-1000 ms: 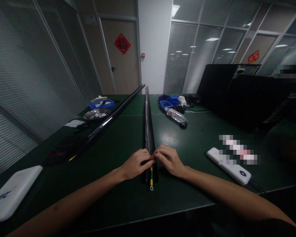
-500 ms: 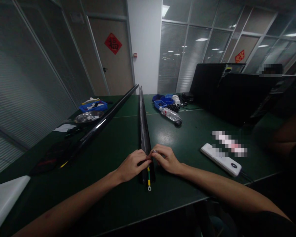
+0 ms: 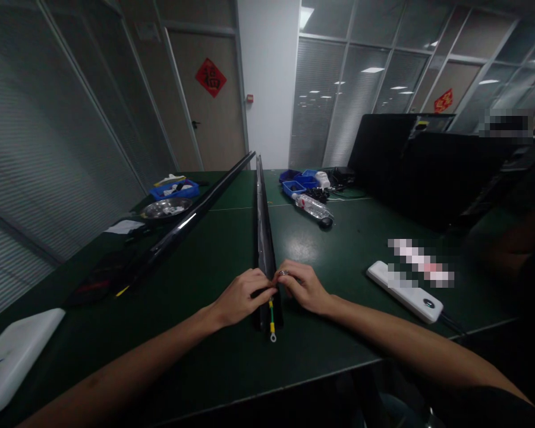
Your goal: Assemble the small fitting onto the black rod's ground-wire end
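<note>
While hands [image 3: 241, 298] [image 3: 307, 289] meet, black channel [image 3: 264, 238] beneath, grip unclear

View slightly right, then partway back

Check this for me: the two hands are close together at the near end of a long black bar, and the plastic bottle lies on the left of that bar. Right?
Not quite: the plastic bottle lies on the right of that long black bar, as the head view shows. The left hand and right hand are where you said.
</note>
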The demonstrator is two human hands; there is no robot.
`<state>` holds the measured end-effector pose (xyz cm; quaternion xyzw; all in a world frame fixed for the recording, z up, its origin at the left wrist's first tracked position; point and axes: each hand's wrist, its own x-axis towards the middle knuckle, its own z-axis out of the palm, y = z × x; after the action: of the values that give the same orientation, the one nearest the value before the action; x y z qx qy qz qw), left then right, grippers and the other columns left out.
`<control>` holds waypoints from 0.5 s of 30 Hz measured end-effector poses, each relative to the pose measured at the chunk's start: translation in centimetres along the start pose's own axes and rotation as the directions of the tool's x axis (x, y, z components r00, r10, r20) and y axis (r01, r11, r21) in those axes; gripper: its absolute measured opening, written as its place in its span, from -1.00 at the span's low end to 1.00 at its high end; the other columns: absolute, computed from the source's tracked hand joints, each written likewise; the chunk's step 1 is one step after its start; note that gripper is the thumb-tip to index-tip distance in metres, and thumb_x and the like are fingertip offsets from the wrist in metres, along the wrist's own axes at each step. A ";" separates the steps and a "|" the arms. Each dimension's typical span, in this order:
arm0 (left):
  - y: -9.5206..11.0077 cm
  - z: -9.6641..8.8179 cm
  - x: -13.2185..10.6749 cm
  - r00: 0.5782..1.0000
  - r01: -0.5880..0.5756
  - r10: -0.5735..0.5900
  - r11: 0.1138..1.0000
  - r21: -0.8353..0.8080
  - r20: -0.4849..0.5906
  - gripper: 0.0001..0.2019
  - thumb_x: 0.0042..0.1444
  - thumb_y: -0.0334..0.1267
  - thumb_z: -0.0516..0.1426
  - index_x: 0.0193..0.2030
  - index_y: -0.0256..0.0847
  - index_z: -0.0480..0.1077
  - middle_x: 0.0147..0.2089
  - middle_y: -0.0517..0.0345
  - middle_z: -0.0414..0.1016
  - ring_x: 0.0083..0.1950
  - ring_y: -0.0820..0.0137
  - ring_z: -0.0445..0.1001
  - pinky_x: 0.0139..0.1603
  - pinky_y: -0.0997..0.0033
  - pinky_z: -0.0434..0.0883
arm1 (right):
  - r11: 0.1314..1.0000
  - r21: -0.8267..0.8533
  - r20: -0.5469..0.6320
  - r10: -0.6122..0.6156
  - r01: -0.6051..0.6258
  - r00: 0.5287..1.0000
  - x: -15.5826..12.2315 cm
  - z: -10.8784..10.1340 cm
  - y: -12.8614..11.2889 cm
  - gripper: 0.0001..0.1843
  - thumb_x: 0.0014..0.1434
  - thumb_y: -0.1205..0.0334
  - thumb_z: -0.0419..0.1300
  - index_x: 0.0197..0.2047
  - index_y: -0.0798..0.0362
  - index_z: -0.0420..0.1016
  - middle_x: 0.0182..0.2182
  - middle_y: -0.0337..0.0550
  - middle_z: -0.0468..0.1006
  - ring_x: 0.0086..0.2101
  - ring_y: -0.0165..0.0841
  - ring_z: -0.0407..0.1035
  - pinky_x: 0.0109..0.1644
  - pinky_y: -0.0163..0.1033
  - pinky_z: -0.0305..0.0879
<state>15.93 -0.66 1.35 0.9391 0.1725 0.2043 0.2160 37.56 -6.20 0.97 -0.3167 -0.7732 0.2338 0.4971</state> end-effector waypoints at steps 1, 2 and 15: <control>0.0 0.0 0.0 1.000 0.000 0.000 1.000 -0.003 0.002 -0.76 0.45 -0.19 0.03 -0.11 -0.20 0.50 -0.17 0.10 0.53 -0.06 0.30 0.44 0.02 0.27 0.34 | 1.000 0.008 0.008 0.003 -0.003 1.000 0.0 0.0 0.0 -0.65 0.48 0.07 0.03 -0.21 0.09 0.52 -0.34 -0.12 0.48 -0.35 -0.35 0.39 -0.23 -0.26 0.37; 0.0 0.0 0.0 1.000 -0.001 0.001 1.000 -0.007 0.001 -0.76 0.45 -0.19 0.03 -0.09 -0.20 0.50 -0.15 0.09 0.53 -0.06 0.30 0.44 0.04 0.26 0.34 | 1.000 0.015 0.015 0.005 -0.006 1.000 0.0 -0.1 0.0 -0.64 0.48 0.07 0.03 -0.21 0.09 0.52 -0.33 -0.12 0.48 -0.35 -0.35 0.39 -0.23 -0.26 0.38; 0.1 0.2 -0.2 1.000 -0.008 0.009 0.999 0.031 -0.017 -0.76 0.46 -0.24 0.01 -0.14 -0.23 0.48 -0.16 0.09 0.50 -0.08 0.32 0.42 0.03 0.29 0.32 | 1.000 -0.010 -0.033 0.015 -0.015 0.999 -0.2 0.3 -0.5 -0.67 0.47 0.11 0.06 -0.22 0.09 0.57 -0.33 -0.11 0.52 -0.33 -0.33 0.41 -0.18 -0.22 0.36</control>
<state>15.87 -0.88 1.17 0.9412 0.1734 0.2105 0.1991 37.24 -6.65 1.08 -0.3289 -0.7638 0.2283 0.5063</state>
